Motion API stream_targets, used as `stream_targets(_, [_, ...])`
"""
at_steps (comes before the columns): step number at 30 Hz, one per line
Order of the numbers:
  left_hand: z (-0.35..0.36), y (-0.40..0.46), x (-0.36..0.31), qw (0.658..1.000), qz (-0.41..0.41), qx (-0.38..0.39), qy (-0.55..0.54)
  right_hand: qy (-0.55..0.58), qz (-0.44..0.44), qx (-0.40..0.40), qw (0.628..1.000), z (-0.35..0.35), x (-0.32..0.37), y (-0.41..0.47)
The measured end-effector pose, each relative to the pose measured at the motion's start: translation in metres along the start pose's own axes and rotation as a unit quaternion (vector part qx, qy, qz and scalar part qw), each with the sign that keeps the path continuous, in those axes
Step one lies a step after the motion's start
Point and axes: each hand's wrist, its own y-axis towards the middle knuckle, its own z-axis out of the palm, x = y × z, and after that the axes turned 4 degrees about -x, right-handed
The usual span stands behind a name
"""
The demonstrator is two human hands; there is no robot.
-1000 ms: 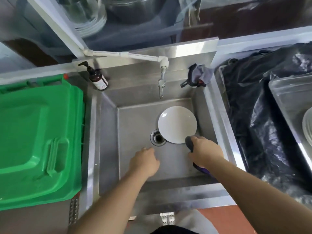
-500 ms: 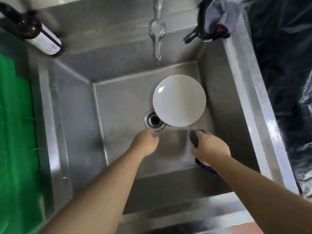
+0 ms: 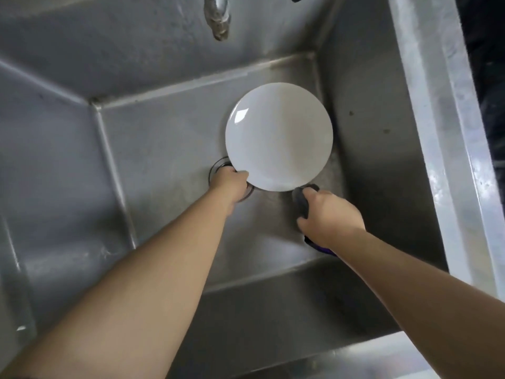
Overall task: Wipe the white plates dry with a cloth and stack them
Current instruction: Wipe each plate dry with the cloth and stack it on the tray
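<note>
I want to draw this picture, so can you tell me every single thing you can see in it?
plate: one, white, flat on the sink floor near the back right corner
drain: one, dark ring, partly hidden under the left hand and plate
tap: one, silver, top middle
sink: one, grey steel
cloth: one, dark grey and purple, in the right hand
left hand: one, touching the plate's near edge
right hand: one, gripping the cloth
</note>
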Motion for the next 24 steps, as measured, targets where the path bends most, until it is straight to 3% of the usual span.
stream_targets(3, [0.009, 0.011, -0.008, 0.984, -0.060, 0.012, -0.166, -0.002, -0.004, -0.005, 1.000, -0.003, -0.003, 0.004])
stream_targets(8, [0.021, 0.002, -0.013, 0.969, -0.068, -0.010, -0.237, 0.013, 0.006, -0.008, 1.000, -0.012, -0.009, 0.001])
stream_targets(11, [0.020, -0.008, -0.014, 0.955, -0.067, 0.022, -0.289, 0.018, 0.010, -0.005, 1.000, -0.019, -0.012, -0.005])
stream_targets(24, [-0.033, -0.066, -0.009, 0.937, -0.055, 0.111, -0.328, 0.014, 0.031, -0.024, 0.999, -0.051, -0.003, -0.042])
